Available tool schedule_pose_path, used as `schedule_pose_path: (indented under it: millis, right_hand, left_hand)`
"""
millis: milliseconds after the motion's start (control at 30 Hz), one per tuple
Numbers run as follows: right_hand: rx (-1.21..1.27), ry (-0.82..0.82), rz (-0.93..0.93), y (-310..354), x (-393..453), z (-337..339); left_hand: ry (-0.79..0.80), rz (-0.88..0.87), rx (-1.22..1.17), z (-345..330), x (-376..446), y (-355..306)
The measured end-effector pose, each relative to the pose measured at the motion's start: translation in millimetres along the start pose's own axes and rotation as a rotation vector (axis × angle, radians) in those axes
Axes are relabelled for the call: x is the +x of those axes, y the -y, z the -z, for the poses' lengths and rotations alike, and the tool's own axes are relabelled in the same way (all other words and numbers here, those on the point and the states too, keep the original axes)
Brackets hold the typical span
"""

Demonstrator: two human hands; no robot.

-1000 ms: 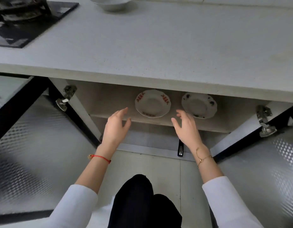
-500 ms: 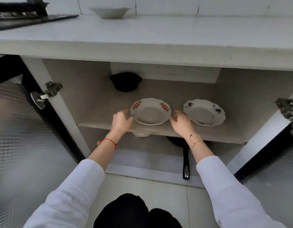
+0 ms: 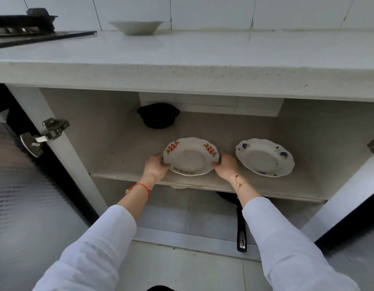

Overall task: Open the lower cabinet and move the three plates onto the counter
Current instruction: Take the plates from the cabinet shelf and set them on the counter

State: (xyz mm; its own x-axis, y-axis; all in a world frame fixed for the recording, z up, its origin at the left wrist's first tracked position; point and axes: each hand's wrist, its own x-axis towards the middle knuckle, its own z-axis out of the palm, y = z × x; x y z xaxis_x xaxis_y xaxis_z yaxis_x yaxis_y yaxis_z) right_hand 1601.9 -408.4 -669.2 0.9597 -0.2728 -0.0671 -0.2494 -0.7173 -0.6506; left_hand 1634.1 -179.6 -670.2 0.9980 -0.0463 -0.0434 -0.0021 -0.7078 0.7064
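Observation:
The lower cabinet stands open, both doors swung out. On its shelf (image 3: 203, 183) sits a white plate with red marks (image 3: 190, 157). My left hand (image 3: 155, 166) grips its left rim and my right hand (image 3: 226, 166) grips its right rim. A white plate with blue flowers (image 3: 264, 157) lies to the right on the same shelf, untouched. A bit of something white (image 3: 178, 187) shows under the shelf edge; I cannot tell what it is. The grey counter (image 3: 203, 57) runs above the cabinet.
A white bowl (image 3: 135, 27) and a black stove (image 3: 24, 28) are on the counter at the back left. A black pot (image 3: 157, 115) sits deep on the shelf. A black pan handle (image 3: 241, 232) sticks out below. Metal-faced doors (image 3: 24, 206) flank me.
My view has dropped lower toward the cabinet. Both hands reached in from in front of the shelf and closed on the rims of the red-marked plate.

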Motion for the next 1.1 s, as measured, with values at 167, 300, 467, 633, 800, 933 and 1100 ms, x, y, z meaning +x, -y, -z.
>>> schedule_pose_path:
  millis: [167, 300, 467, 633, 800, 933, 1100]
  right_hand:
    - [0.160, 0.007, -0.033, 2.4, 2.2, -4.4]
    - [0.252, -0.026, -0.078, 2.5, -0.7, -7.5]
    - [0.301, -0.029, -0.090, -0.5, -17.4, -11.9]
    - [0.389, -0.054, -0.038, -5.5, -50.5, -14.1]
    - [0.407, -0.060, 0.015, -7.3, -87.8, -16.4]
    - [0.431, -0.081, 0.069, -2.8, -118.1, -16.2]
    - [0.449, -0.102, 0.123, 4.5, -150.7, -14.3]
  left_hand:
    - [0.011, 0.052, -0.123, -4.8, 5.7, 3.7]
    - [-0.001, 0.144, -0.346, -5.2, 4.6, 4.4]
    - [-0.006, 0.185, -0.485, -5.9, -10.7, 8.3]
    - [0.012, 0.199, -0.546, -1.0, -40.6, 15.2]
    - [-0.040, 0.190, -0.575, 9.5, -85.5, 24.7]
    - [-0.087, 0.125, -0.597, 23.6, -118.1, 32.0]
    - [-0.150, 0.068, -0.627, 38.2, -154.8, 38.5]
